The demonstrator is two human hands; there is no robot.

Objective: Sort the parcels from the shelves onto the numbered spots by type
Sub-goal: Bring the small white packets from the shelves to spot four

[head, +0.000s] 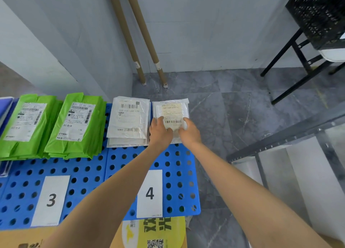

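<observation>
Now both hands are on one clear-film parcel [172,109] with a cream label and barcode. It lies flat at the far right corner of the blue perforated board [177,173], beyond the white card numbered 4 [149,193].

The left grip [161,130] covers the parcel's near left part and the right grip [189,130] its near right part. The label shows in the gap between them. Each grip has bent fingers, with fingertips and thumb lying on the parcel's top face. I cannot tell whether they pinch the film or only press on it. The parcel's near edge is hidden under the wrists.

Just left of it, nearly touching, sits a stack of white parcels [128,121], also behind card 4. Further left, behind the card numbered 3 [51,199], are two stacks of green parcels [78,126], side by side.

A grey metal shelf [280,136] stands to the right of the board on the grey tiled floor [224,102], and two cardboard tubes [141,33] lean against the wall behind.
</observation>
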